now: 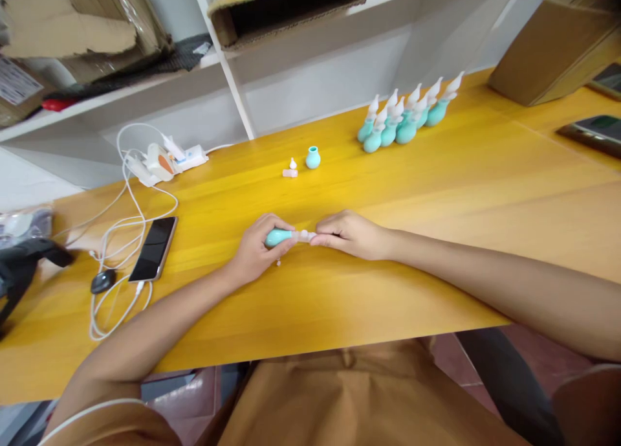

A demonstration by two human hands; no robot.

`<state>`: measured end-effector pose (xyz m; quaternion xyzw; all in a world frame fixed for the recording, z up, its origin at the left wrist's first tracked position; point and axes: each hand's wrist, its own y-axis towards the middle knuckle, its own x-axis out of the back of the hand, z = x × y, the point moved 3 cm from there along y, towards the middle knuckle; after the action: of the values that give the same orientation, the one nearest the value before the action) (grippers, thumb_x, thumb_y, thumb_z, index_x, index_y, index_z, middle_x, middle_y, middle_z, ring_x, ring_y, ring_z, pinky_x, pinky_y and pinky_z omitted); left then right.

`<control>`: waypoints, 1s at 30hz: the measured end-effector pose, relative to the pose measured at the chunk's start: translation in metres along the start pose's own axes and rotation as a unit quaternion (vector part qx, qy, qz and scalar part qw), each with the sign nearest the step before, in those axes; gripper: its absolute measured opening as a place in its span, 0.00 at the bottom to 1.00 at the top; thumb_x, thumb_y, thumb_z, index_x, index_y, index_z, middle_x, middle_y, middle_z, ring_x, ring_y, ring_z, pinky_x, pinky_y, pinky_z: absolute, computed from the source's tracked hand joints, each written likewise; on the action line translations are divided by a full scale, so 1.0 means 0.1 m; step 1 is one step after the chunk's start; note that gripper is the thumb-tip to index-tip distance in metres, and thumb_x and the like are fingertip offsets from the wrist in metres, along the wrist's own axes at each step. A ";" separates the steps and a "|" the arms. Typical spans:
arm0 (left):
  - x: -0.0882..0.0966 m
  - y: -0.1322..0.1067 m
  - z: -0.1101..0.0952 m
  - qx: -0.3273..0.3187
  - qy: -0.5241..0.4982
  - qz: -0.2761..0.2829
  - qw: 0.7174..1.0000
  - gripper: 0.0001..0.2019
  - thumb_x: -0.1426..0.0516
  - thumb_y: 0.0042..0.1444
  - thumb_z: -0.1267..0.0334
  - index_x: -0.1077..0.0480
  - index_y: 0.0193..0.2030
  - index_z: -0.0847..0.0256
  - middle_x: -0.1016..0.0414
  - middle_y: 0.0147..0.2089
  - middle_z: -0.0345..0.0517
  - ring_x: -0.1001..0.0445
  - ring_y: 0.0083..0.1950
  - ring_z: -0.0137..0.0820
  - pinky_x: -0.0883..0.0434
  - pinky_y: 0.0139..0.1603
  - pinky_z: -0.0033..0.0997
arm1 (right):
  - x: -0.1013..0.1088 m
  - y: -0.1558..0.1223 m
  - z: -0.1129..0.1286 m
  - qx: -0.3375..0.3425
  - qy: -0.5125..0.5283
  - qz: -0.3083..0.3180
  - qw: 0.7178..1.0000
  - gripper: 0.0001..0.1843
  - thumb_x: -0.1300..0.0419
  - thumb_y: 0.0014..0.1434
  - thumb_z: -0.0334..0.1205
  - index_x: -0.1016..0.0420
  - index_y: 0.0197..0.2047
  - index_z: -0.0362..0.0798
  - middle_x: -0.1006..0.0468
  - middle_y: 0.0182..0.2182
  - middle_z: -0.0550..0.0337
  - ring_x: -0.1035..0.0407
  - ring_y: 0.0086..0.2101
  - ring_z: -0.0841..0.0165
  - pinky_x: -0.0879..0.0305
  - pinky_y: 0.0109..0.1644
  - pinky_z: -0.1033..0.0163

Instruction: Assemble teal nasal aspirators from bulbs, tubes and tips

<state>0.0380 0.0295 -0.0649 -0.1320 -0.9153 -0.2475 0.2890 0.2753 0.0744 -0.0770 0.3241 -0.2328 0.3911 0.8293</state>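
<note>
My left hand (259, 245) is closed around a small teal squeeze bulb (278, 237), held on its side above the table. A translucent whitish nozzle (303, 236) extends from the bulb's right end. The thumb and fingers of my right hand (352, 234) pinch the nozzle's far end, so its tip is hidden. Farther back stands a loose teal bulb (313, 158) with its open mouth up. Beside it are a small white tip (293, 164) and a pale pink connector piece (290, 173).
Several teal bulbs with white nozzles (406, 117) stand grouped at the back right. A phone (154, 248), white cables and a power strip (191, 158) occupy the left. A cardboard box (548, 51) and another phone (594, 134) are at right; shelves stand behind the table (339, 303).
</note>
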 end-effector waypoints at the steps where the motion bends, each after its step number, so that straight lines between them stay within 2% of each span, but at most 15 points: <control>1: 0.00 0.00 0.01 -0.013 0.005 0.004 1.000 0.12 0.35 0.70 0.49 0.22 0.50 0.55 0.20 0.46 0.46 0.22 0.44 0.33 0.24 0.47 0.36 | 0.00 0.00 0.00 0.004 -0.004 0.005 1.000 0.34 0.48 0.80 0.63 0.35 0.28 0.46 0.35 0.24 0.64 0.40 0.25 0.75 0.47 0.34 0.66; 8: 0.01 0.00 -0.01 -0.097 0.050 0.026 0.994 0.11 0.35 0.71 0.52 0.25 0.48 0.56 0.20 0.44 0.46 0.23 0.45 0.34 0.26 0.48 0.38 | 0.01 -0.02 0.00 0.028 -0.003 0.021 0.999 0.34 0.49 0.80 0.63 0.33 0.29 0.46 0.31 0.25 0.63 0.40 0.26 0.74 0.46 0.35 0.66; 14: -0.02 0.00 -0.12 -0.155 0.104 0.083 0.979 0.11 0.35 0.72 0.52 0.26 0.48 0.57 0.20 0.42 0.45 0.24 0.43 0.34 0.29 0.49 0.38 | 0.00 -0.03 -0.03 0.012 0.007 0.027 1.000 0.35 0.49 0.80 0.64 0.28 0.31 0.45 0.28 0.27 0.61 0.34 0.29 0.72 0.42 0.38 0.66; 16: -0.02 -0.01 -0.14 -0.165 0.109 0.080 0.977 0.11 0.35 0.72 0.53 0.26 0.50 0.57 0.19 0.42 0.44 0.24 0.43 0.34 0.29 0.49 0.37 | -0.01 -0.03 -0.03 0.008 0.010 0.022 1.000 0.34 0.49 0.80 0.63 0.28 0.31 0.45 0.28 0.27 0.61 0.34 0.29 0.72 0.42 0.38 0.66; 20: 0.02 -0.02 -0.12 -0.136 0.107 0.010 0.985 0.10 0.34 0.71 0.55 0.25 0.51 0.57 0.19 0.43 0.44 0.23 0.44 0.34 0.28 0.49 0.37 | -0.02 -0.02 -0.01 0.013 0.009 -0.007 1.000 0.34 0.49 0.81 0.61 0.34 0.28 0.46 0.32 0.25 0.64 0.40 0.26 0.75 0.45 0.35 0.66; 22: 0.03 -0.03 -0.10 -0.121 0.095 -0.005 0.988 0.10 0.34 0.71 0.55 0.25 0.51 0.56 0.19 0.44 0.44 0.23 0.45 0.34 0.27 0.49 0.37 | -0.03 -0.01 0.02 0.008 0.017 -0.016 1.000 0.35 0.50 0.81 0.62 0.36 0.27 0.46 0.34 0.24 0.64 0.42 0.25 0.75 0.46 0.35 0.65; 25: 0.03 -0.02 -0.07 -0.103 0.065 -0.005 0.993 0.11 0.33 0.70 0.54 0.24 0.51 0.55 0.19 0.45 0.44 0.22 0.45 0.33 0.26 0.49 0.37 | -0.05 0.00 0.03 -0.037 0.046 -0.047 0.997 0.36 0.50 0.80 0.65 0.38 0.26 0.47 0.37 0.22 0.65 0.44 0.25 0.74 0.47 0.34 0.65; 30: 0.04 -0.01 -0.04 -0.054 0.049 -0.039 0.997 0.13 0.33 0.69 0.51 0.24 0.51 0.55 0.20 0.46 0.45 0.22 0.46 0.34 0.26 0.48 0.38 | -0.07 -0.01 0.04 -0.115 0.116 -0.083 0.983 0.38 0.50 0.77 0.69 0.36 0.26 0.48 0.39 0.20 0.65 0.46 0.26 0.73 0.48 0.32 0.64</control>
<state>0.0364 0.0271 -0.0602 -0.0993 -0.8899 -0.3139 0.3158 0.2714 0.0675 -0.0790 0.1971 -0.1508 0.3267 0.9120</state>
